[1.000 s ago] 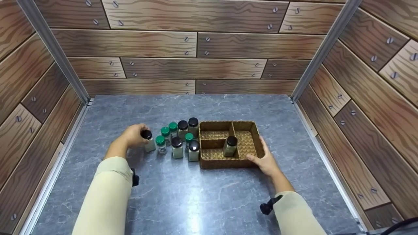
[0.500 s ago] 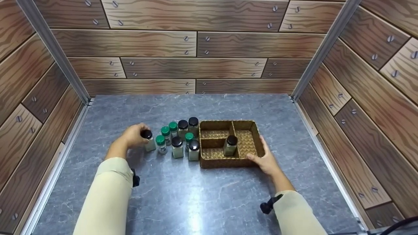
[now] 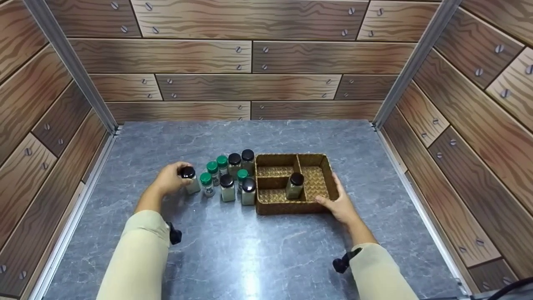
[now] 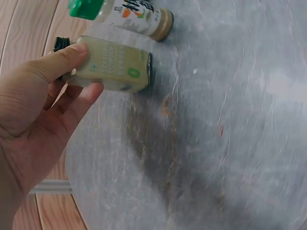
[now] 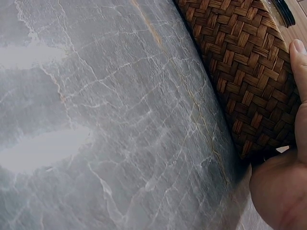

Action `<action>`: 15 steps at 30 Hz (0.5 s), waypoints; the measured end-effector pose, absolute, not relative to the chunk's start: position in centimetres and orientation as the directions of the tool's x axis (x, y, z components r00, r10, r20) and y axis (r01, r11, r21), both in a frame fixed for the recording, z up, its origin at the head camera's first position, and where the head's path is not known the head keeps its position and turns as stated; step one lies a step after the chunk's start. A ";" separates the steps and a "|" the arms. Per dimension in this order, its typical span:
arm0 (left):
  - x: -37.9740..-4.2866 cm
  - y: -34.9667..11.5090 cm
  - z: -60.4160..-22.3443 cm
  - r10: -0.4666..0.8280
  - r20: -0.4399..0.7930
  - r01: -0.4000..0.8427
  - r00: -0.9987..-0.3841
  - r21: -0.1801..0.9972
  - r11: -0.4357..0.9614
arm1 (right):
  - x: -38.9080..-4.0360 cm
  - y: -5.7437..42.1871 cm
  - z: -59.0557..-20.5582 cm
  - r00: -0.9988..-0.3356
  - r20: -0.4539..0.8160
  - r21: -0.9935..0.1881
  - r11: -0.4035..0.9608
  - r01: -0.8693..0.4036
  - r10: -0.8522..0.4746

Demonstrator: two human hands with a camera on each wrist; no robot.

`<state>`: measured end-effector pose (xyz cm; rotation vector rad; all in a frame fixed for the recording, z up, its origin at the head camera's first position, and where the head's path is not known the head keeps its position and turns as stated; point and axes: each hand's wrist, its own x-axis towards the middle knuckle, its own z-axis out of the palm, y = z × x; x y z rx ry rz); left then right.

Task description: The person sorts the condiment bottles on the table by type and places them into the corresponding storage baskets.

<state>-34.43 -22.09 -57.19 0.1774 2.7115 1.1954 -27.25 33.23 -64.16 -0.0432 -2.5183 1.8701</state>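
Observation:
My left hand pinches a square glass seasoning jar near its black cap, at the left end of a group of jars. In the left wrist view, my thumb and fingers lie on either side of this seasoning jar, which holds pale powder. Beside it is a green-capped jar with a white label. A woven basket with three compartments stands right of the jars. My right hand grips its front right corner, thumb on the front rim. One black-capped jar stands in the front left compartment.
Several green-capped jars and black-capped jars stand close together between my left hand and the basket. The grey marbled tabletop is bounded by wood-patterned walls at the back and sides.
My left hand has shifted slightly toward me at the seasoning jar, showing more of its cap. The basket and my right hand stay in place.

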 end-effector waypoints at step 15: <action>-33.1 -22.0 -57.3 0.180 -0.047 0.091 -0.983 0.722 0.686 | -27.4 33.5 -64.3 -1.000 -0.013 -0.942 0.334 0.020 0.025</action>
